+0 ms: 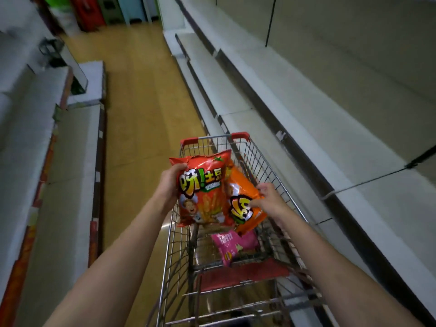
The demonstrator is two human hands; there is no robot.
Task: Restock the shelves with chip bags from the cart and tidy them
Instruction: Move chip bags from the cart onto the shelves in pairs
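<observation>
A wire shopping cart [278, 182] with red corner guards stands in the aisle just below me. Over its basket my left hand [168, 185] grips a red chip bag [203, 192] by its left edge, holding it upright. My right hand [269, 199] pinches an orange chip bag [243, 204] that sits tilted just right of and partly behind the red one. A pink chip bag [233, 246] lies lower down inside the cart. White shelves [354, 142] run along the right side, bare where I can see them.
A wooden floor [141, 114] stretches ahead down the aisle. Low white shelving [70, 161] with red-orange price strips lines the left. A dark basket [53, 53] sits on the far left shelf. Coloured boxes [94, 13] stand at the aisle's end.
</observation>
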